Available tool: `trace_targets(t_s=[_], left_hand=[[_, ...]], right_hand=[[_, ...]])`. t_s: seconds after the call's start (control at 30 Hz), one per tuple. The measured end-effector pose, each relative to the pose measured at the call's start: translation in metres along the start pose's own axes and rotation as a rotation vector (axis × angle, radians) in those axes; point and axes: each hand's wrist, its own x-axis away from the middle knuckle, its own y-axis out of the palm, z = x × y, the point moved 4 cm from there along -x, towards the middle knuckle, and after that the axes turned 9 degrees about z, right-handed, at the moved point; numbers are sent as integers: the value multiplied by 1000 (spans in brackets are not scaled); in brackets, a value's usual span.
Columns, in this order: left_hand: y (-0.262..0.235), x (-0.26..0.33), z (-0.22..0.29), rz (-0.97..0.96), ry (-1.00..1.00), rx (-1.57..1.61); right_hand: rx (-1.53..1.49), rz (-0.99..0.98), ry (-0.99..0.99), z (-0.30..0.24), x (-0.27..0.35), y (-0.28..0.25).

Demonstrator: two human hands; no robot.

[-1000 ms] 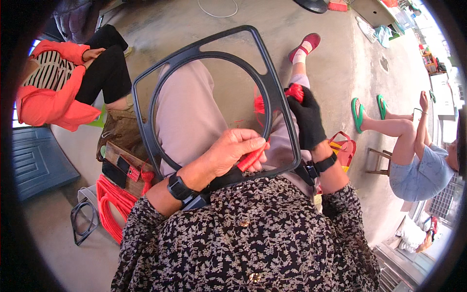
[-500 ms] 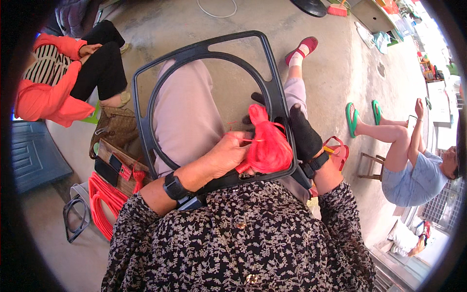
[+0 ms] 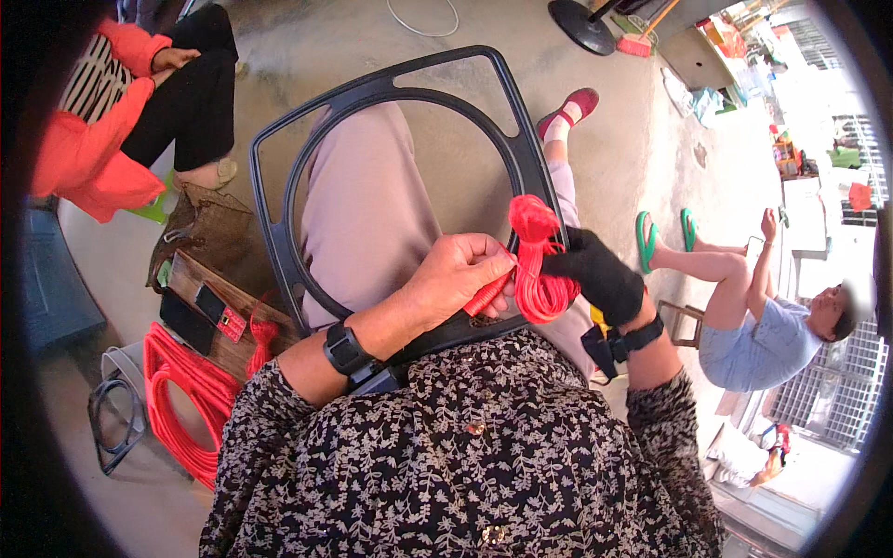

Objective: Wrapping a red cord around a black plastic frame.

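Observation:
Across my lap lies a black frame (image 3: 537,158), a rounded outline with a large round opening in it. My bare left hand (image 3: 456,279) pinches red cord at the frame's near right part, thumb and finger together. Beneath those fingers a short stretch looks closely wound with red cord (image 3: 486,298). A looped bundle of red cord (image 3: 549,296) hangs over the frame's right side. My right hand (image 3: 603,274), in a black glove, is closed at the bundle's right edge; its fingertips are partly hidden behind the cord.
On my left, a wooden surface (image 3: 191,279) bears a phone and a dark case, with large coils of red cord (image 3: 172,391) beside it. Another black frame (image 3: 118,423) leans below. One person sits at far left, another on a stool (image 3: 686,321) at right.
My right hand has come up from beside the frame to the cord bundle, which now stands lifted and narrower. My left hand has shifted slightly right. The whole view has tilted a little.

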Motion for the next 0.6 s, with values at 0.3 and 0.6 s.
trace_targets(t_s=[0.3,0.6], left_hand=[[6,-3,1,-17,-1,-34],[-6,2,4,43,-5,83]], right_hand=[[-174,334,-13,-3,10,12],[-515,167,-21,54,0,13]])
